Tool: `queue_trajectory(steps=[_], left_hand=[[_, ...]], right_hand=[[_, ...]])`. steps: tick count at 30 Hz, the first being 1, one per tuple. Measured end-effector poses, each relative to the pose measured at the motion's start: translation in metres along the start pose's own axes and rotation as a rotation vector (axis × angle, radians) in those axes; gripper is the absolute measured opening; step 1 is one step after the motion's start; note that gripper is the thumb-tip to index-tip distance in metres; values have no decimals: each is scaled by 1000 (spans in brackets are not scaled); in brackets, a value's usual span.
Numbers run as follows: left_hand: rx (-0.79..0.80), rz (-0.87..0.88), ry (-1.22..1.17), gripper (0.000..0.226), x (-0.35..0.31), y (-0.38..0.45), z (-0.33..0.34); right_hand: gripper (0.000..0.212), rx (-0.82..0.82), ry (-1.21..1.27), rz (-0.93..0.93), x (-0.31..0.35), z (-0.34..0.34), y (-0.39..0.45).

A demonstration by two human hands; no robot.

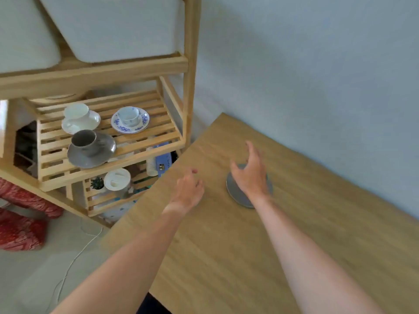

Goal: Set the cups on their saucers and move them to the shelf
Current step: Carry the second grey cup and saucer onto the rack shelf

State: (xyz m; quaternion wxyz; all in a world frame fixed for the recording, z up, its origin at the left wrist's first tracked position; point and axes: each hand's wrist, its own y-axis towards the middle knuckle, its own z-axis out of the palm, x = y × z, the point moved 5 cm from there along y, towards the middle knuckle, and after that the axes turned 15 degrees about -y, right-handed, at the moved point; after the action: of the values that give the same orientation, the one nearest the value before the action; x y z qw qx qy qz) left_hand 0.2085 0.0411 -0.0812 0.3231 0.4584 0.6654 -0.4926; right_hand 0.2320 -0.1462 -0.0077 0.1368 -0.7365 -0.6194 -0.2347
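Three cup-and-saucer sets stand on the slatted wooden shelf (156, 99): a white cup on a white saucer (79, 118), a blue-flowered cup on its matching saucer (130, 120), and a grey cup on a grey saucer (90, 148). One more grey saucer (235, 196) lies on the wooden table (226, 250). My right hand (250, 174) hovers just over it with spread fingers and covers most of it. I cannot tell whether a cup sits beneath the hand. My left hand (189, 189) hangs over the table's left part, fingers loosely curled, holding nothing.
White fabric bins (118, 28) fill the shelf tier above. The lower tier holds a white lidded jar (117, 179), a small plant and a blue box. A red patterned cloth (20, 223) and a white cable (74, 261) lie on the floor. A pale wall runs behind the table.
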Motion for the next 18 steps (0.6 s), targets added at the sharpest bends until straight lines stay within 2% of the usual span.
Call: queue_trajectory(steps=[4, 7, 10, 12, 14, 18], left_hand=[[107, -49, 65, 49, -10, 1, 55], [118, -122, 43, 47, -8, 3, 81], [77, -238, -125, 28, -10, 1, 95], [51, -265, -199, 24, -13, 1, 101], [50, -269, -239, 30, -16, 2, 103], [77, -324, -321, 25, -12, 5, 104]], right_hand=[[73, -81, -22, 66, -56, -46, -3], [86, 22, -17, 129, -94, -46, -17], [98, 145, 16, 172, -114, -29, -27], [104, 203, 50, 165, -116, -15, -28], [100, 207, 68, 139, -113, -4, -27], [84, 121, 47, 115, -109, 5, -22]])
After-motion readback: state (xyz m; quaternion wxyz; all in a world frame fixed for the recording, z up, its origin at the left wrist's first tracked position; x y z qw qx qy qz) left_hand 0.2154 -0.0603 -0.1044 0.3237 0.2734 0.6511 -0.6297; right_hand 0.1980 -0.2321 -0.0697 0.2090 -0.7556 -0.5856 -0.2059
